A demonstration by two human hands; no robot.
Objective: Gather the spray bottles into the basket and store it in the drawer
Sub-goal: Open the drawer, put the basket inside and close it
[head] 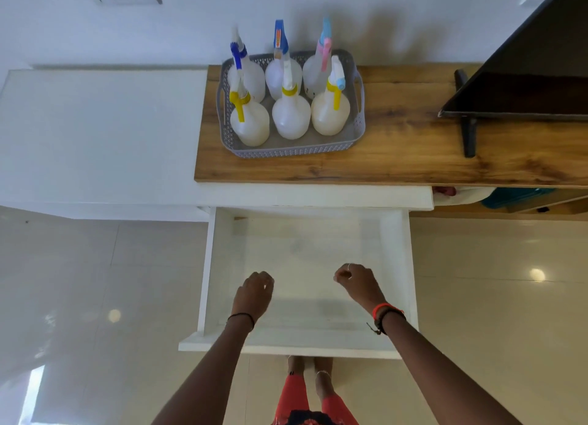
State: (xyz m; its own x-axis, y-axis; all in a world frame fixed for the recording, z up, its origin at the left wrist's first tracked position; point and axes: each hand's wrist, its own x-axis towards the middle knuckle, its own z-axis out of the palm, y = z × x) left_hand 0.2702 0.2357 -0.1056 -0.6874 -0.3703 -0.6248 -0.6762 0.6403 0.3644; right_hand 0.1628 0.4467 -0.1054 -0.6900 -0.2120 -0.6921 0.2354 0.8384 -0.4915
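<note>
Plastic spray bottles [291, 114] fill the grey lattice basket [286, 152] at the wooden worktop's [397, 144] left end. Left hand [254, 292] and right hand [358, 281] hover over the open white drawer [394, 249], fingers seemingly loosely curled.

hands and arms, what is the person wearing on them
Both forearms are bare, no sleeves. The left hand has a thin black band at the wrist. The right hand has an orange-red band beside a black cord band with a loose tail, and a thin pale ring on one finger.
</note>
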